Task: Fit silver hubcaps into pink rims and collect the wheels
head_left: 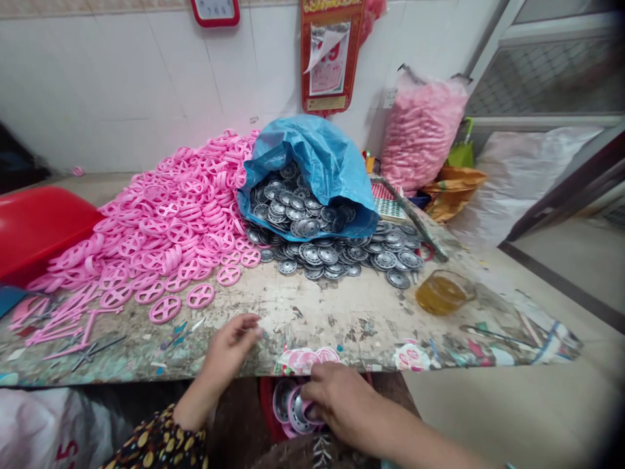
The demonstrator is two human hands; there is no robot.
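Observation:
Over the table's front edge, my left hand is held with its fingers curled and thumb near the index finger; no object shows in it. My right hand reaches down over a red container below the table edge, its fingers on a pink-rimmed wheel. Other pink wheels with grey discs lie in that container. Round pink stickers lie on the table edge just above my right hand. A big pile of pink spoked wheels and grey discs spread across the table.
A blue bag spills grey discs. Pink rods and a red tray are at the left. A glass cup of yellow liquid stands at the right, with more stickers nearby. A bag of pink parts stands behind.

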